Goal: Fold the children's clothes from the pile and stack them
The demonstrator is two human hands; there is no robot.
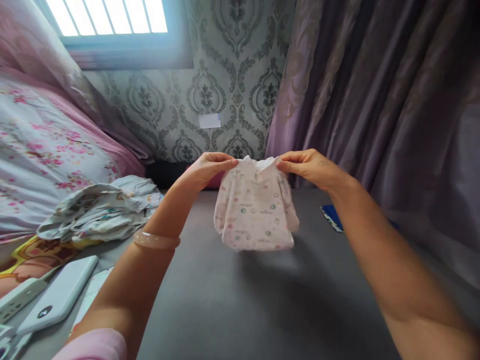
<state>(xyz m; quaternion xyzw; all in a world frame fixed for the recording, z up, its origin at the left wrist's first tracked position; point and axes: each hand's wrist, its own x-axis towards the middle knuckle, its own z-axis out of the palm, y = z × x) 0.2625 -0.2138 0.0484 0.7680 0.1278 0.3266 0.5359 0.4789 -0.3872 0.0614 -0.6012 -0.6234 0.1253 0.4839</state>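
Note:
A small pale pink shirt (258, 210) with a scattered print hangs upright above the grey surface (210, 300), its hem lifted and a shadow below it. My left hand (212, 167) pinches the shirt's left shoulder by the white collar, thumb and fingers pressed together. At the other shoulder, my right hand (303, 165) pinches the cloth in the same way. The sleeves hang down along both sides of the shirt's body.
Crumpled light grey clothes (101, 210) lie at the left, beside floral bedding (48, 150). Nearer are a white power bank (60, 295), a power strip (20, 300) and a yellow printed cloth (41, 255). A blue item (333, 217) lies at the right, near purple curtains (356, 100).

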